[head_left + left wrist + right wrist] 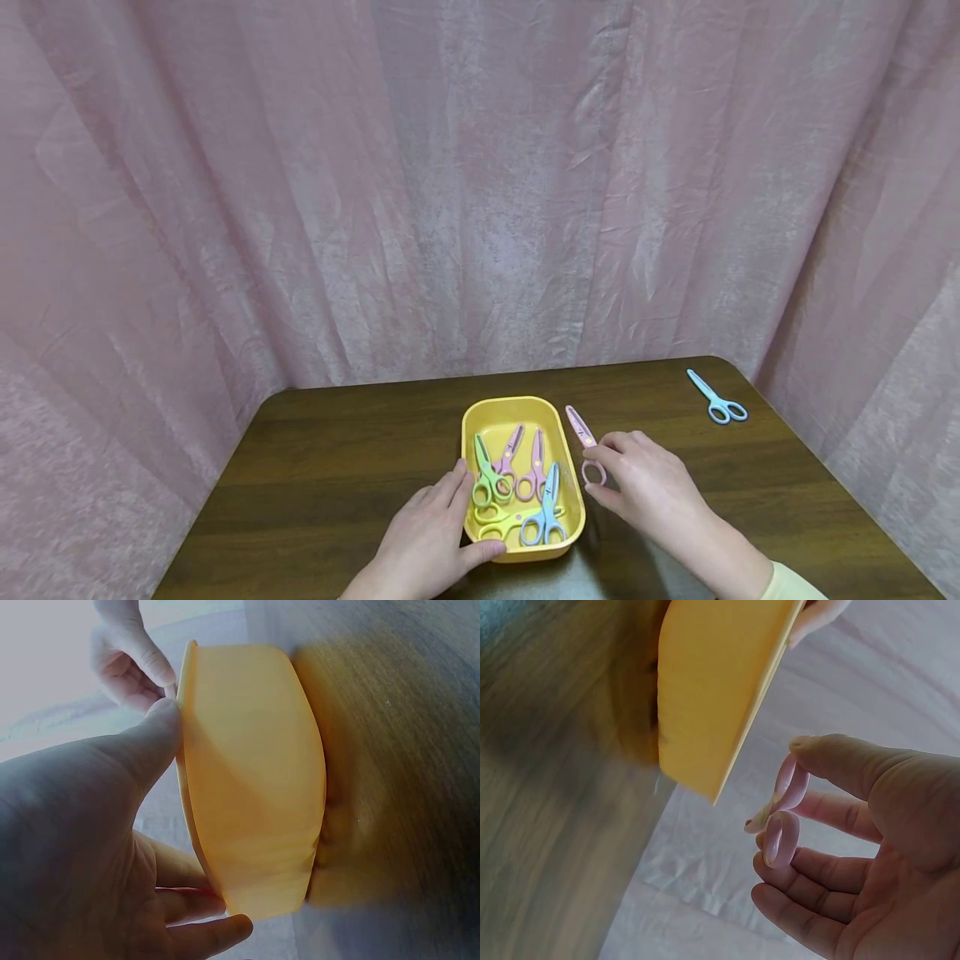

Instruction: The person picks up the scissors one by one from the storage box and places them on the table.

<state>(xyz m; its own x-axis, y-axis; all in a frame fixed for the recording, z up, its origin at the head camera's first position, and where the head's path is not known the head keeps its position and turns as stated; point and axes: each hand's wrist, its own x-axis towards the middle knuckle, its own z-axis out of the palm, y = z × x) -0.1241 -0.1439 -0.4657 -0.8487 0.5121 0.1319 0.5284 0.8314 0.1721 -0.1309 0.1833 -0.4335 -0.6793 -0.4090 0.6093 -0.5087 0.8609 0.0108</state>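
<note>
A yellow plastic tray (525, 408) stands on the table with several scissors in it. My left hand (427, 533) holds the tray's near left corner, thumb on the near rim and fingers along the left rim. To the right of the tray, my right hand (645, 479) pinches pink scissors (581, 427) by their handle loops, blades pointing away. In the right wrist view the pink loops (782, 836) sit between thumb and fingers, off the table. Inside the tray lie green scissors (483, 467), two pink scissors (537, 467), yellow scissors (504, 525) and blue scissors (550, 496).
Light blue scissors (712, 398) lie by themselves near the far right corner of the dark wooden table (337, 450). Pink curtains (480, 200) hang behind the table and along both sides.
</note>
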